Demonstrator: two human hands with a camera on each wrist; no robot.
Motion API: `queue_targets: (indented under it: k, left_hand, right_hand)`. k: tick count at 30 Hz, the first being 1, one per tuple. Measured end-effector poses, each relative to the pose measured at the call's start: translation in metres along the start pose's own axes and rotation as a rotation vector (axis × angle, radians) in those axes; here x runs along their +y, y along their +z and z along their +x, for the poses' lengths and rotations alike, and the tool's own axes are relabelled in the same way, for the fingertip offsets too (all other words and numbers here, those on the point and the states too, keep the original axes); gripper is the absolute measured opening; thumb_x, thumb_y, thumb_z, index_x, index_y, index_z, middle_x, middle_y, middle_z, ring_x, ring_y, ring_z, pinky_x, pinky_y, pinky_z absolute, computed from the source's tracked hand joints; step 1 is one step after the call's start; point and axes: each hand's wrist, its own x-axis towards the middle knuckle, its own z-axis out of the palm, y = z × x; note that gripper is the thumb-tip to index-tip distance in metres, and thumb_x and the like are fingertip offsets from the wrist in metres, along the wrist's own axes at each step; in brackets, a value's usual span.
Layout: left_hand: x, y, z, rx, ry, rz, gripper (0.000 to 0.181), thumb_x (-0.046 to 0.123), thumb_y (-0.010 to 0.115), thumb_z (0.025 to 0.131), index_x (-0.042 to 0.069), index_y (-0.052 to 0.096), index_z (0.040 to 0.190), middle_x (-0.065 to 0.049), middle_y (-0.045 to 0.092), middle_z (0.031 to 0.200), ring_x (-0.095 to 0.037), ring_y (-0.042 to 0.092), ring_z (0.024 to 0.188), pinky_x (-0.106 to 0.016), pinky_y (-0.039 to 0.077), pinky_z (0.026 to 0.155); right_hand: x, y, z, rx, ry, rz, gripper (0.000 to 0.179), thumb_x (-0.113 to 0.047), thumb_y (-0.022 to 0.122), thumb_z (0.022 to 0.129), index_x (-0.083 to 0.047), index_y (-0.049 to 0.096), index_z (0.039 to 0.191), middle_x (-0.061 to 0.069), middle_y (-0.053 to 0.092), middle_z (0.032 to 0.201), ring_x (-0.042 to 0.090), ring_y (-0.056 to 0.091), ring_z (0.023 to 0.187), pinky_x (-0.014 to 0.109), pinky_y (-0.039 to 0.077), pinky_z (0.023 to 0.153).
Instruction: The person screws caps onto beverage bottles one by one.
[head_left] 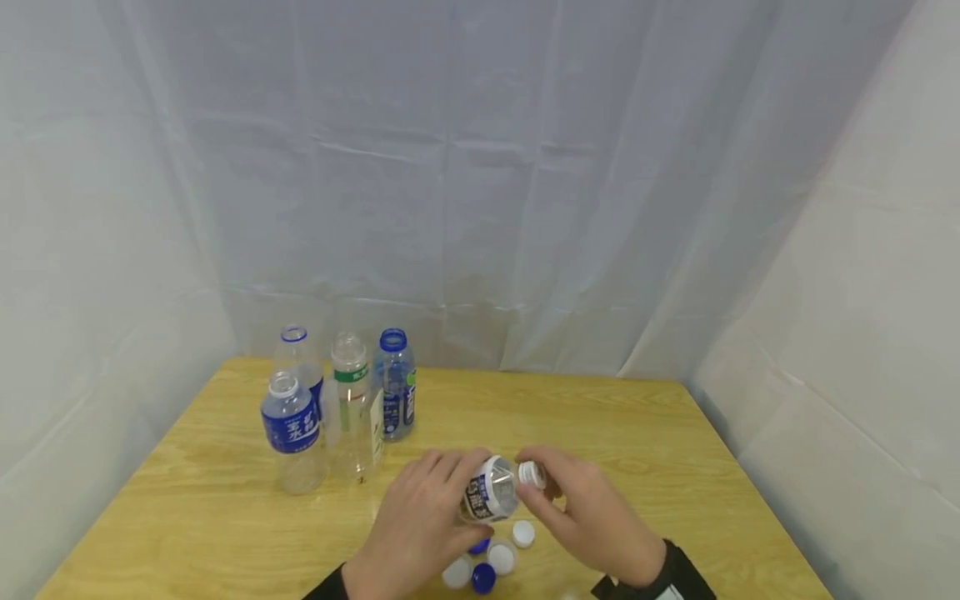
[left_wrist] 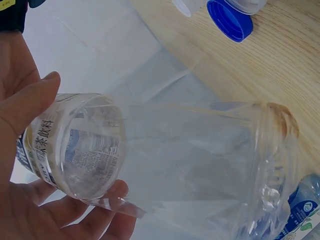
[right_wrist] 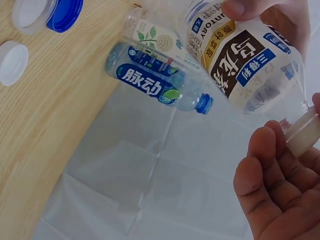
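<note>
My left hand (head_left: pixel 423 512) grips a clear plastic bottle (head_left: pixel 487 492) with a white, black and blue label around its body. In the head view the bottle lies tilted, its mouth end pointing right toward my right hand (head_left: pixel 592 512). The fingers and thumb of that hand pinch a white cap (right_wrist: pixel 302 132) at the bottle's neck. Seen from the left wrist, the bottle's bare clear lower part reaches away from the hand, fingers and thumb wrapped over the label. Below the hands, several loose white and blue caps (head_left: pixel 483 577) lie on the table.
Several uncapped bottles stand at the left of the wooden table (head_left: pixel 600 425): a blue-labelled one (head_left: pixel 291 429) in front, a clear one with a green neck band (head_left: pixel 350 375), and a blue-tinted one (head_left: pixel 396 383). Pale sheeting (head_left: pixel 480 183) hangs behind and on both sides.
</note>
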Motion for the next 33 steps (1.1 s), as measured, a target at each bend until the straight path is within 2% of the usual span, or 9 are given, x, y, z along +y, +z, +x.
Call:
queue_targets:
  k: [7,13,16,21,23,27,33]
  left_hand:
    - [0.0,0.0,0.002,0.016,-0.003,-0.007,0.092,0.049,0.09,0.068,0.019,0.049,0.145,0.003,0.066,0.125,-0.013,0.06,0.113,-0.035,0.056,0.093]
    - [-0.003,-0.003,-0.001,-0.012,-0.042,0.012,0.093,0.057,0.085,0.071,0.019,0.048,0.147,0.003,0.063,0.129,-0.013,0.057,0.119,-0.035,0.054,0.097]
    - [-0.004,-0.004,-0.002,-0.018,-0.052,0.008,0.088,0.057,0.084,0.072,0.019,0.051,0.145,0.002,0.063,0.129,-0.014,0.058,0.12,-0.035,0.054,0.097]
    - [-0.006,-0.006,-0.003,-0.003,-0.07,0.002,0.078,0.055,0.084,0.074,0.02,0.057,0.138,0.003,0.065,0.126,-0.012,0.059,0.116,-0.034,0.056,0.093]
    - [-0.006,-0.007,-0.004,0.004,-0.076,0.006,0.076,0.054,0.083,0.074,0.02,0.058,0.137,0.004,0.065,0.124,-0.011,0.06,0.115,-0.033,0.056,0.092]
    - [-0.009,-0.008,-0.006,0.022,-0.071,0.018,0.074,0.052,0.084,0.074,0.018,0.06,0.135,0.003,0.066,0.123,-0.012,0.061,0.114,-0.032,0.056,0.091]
    - [-0.015,-0.007,-0.01,0.056,-0.063,0.032,0.073,0.049,0.087,0.072,0.016,0.062,0.132,0.002,0.067,0.121,-0.013,0.062,0.113,-0.031,0.057,0.089]
  right_hand:
    - [0.002,-0.013,0.003,0.078,-0.01,-0.057,0.022,-0.01,0.064,0.098,-0.008,0.061,0.121,-0.007,0.063,0.099,0.0,0.056,0.082,0.02,0.053,0.067]
    - [0.009,-0.03,0.002,0.124,0.024,-0.123,0.031,-0.006,0.066,0.095,-0.007,0.061,0.126,-0.002,0.066,0.106,0.003,0.055,0.081,0.018,0.049,0.06]
    - [0.014,-0.039,0.0,0.138,0.055,-0.194,0.037,-0.005,0.069,0.093,-0.007,0.06,0.129,0.003,0.068,0.112,0.003,0.057,0.082,0.017,0.05,0.06]
    - [0.026,-0.053,-0.002,0.146,0.078,-0.323,0.043,-0.005,0.071,0.091,-0.005,0.059,0.132,0.007,0.067,0.12,0.006,0.061,0.087,0.021,0.055,0.068]
    - [0.031,-0.058,-0.004,0.147,0.094,-0.359,0.044,-0.007,0.07,0.092,-0.006,0.058,0.134,0.006,0.066,0.121,0.007,0.062,0.087,0.023,0.056,0.069]
    - [0.043,-0.068,-0.007,0.16,0.115,-0.415,0.047,-0.007,0.068,0.093,-0.01,0.057,0.138,0.006,0.067,0.118,0.012,0.063,0.086,0.022,0.051,0.062]
    - [0.065,-0.083,-0.009,0.221,0.119,-0.481,0.046,-0.003,0.068,0.09,-0.006,0.06,0.135,0.01,0.068,0.109,0.019,0.062,0.084,0.023,0.043,0.054]
